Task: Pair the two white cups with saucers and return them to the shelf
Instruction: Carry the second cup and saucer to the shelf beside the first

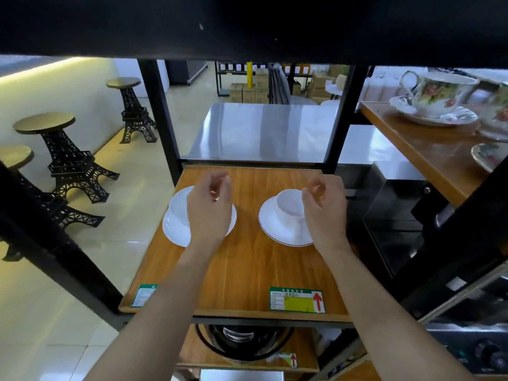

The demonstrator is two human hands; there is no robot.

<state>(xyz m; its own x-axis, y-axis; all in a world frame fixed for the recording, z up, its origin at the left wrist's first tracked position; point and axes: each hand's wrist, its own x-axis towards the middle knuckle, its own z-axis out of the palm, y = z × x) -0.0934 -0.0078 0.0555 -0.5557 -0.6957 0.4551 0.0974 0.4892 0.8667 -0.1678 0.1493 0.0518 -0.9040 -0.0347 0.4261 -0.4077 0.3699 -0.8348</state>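
Head view: two white cups, left (177, 206) and right (288, 206), are seen upright, mouths up, each on a saucer (277, 229) on the wooden shelf (247, 270). Left hand (210, 209) and right hand (324, 209) are held loosely curled above them, grasping nothing. Bare board is left toward the front edge.

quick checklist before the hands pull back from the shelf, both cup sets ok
1. Left cup on left saucer: ok.
2. Right cup centred on right saucer: ok.
3. Both sets on the wooden shelf, clear of its front edge: ok.
4. Left hand free of the cup: cannot tell, it covers the cup.
5. Right hand free of the handle: cannot tell.
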